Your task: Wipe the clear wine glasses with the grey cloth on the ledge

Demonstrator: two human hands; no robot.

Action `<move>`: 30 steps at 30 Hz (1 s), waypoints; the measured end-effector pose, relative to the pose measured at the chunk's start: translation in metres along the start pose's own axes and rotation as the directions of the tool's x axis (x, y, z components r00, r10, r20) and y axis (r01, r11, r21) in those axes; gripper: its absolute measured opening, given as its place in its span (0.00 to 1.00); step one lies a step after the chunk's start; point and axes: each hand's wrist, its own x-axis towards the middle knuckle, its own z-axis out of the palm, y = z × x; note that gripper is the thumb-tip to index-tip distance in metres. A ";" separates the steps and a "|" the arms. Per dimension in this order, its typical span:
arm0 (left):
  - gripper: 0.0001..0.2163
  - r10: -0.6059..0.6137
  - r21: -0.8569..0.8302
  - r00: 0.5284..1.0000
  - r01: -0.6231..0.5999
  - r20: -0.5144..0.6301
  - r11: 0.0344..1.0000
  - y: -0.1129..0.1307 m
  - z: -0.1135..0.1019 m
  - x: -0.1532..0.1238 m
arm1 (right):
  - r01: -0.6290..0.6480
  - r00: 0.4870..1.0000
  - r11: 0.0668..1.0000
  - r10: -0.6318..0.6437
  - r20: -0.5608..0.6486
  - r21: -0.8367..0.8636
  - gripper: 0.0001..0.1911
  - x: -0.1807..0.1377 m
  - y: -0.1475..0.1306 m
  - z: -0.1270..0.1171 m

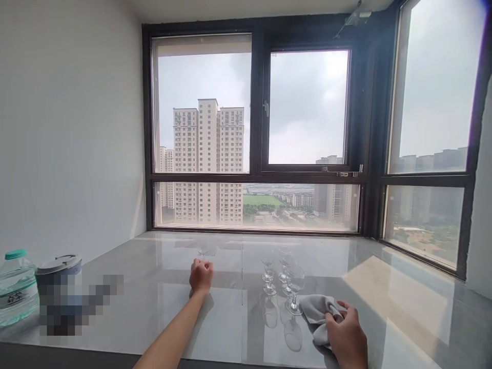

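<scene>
Two hands of mine reach over a glossy grey tiled window ledge (154,318). The fingers of my right hand (348,330), near the front edge, are closed on a crumpled light-grey cloth (317,313). The fingers of my left hand (202,275), towards the far edge, are curled almost into a fist; a clear stemmed glass (202,248) shows just beyond them, but I cannot tell whether they grip it. Between my hands, a cluster of clear, round-bowled stemmed glasses (295,279) stands upright, the nearest just beside the cloth. By the front left corner stand a clear plastic bottle with a green cap (17,287) and, beside it, a dark-blue tub with a whitish lid (59,264), partly blurred out. Dark-framed windows (257,177) rise along the far edge.
</scene>
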 end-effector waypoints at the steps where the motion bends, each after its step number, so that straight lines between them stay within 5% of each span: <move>1: 0.13 -0.045 -0.009 0.999 0.045 -0.010 0.999 -0.007 0.001 0.006 | -0.002 1.000 1.000 0.002 0.001 -0.003 0.27 0.001 0.000 0.000; 7: 0.08 -0.124 -0.091 0.985 0.135 0.124 0.987 -0.020 0.016 0.034 | 0.009 1.000 1.000 -0.009 -0.020 -0.009 0.28 0.002 0.002 0.000; 10: 0.02 -0.097 -0.137 0.974 0.126 0.205 0.982 -0.018 0.015 0.048 | -0.001 1.000 1.000 0.001 0.005 -0.001 0.28 0.003 0.005 0.001; 14: 0.06 -0.046 -0.182 0.950 0.106 0.309 0.978 -0.017 0.009 0.054 | -0.008 1.000 1.000 0.008 0.020 0.022 0.26 0.006 0.009 0.005; 23: 0.08 0.175 -0.294 0.862 -0.032 0.475 0.955 -0.005 0.006 -0.006 | -0.013 1.000 1.000 0.013 0.003 0.016 0.25 0.002 0.004 0.002; 30: 0.11 0.219 -0.333 0.776 -0.012 0.592 0.943 0.016 -0.007 -0.059 | -0.007 1.000 1.000 0.008 -0.010 0.017 0.24 -0.001 -0.001 0.000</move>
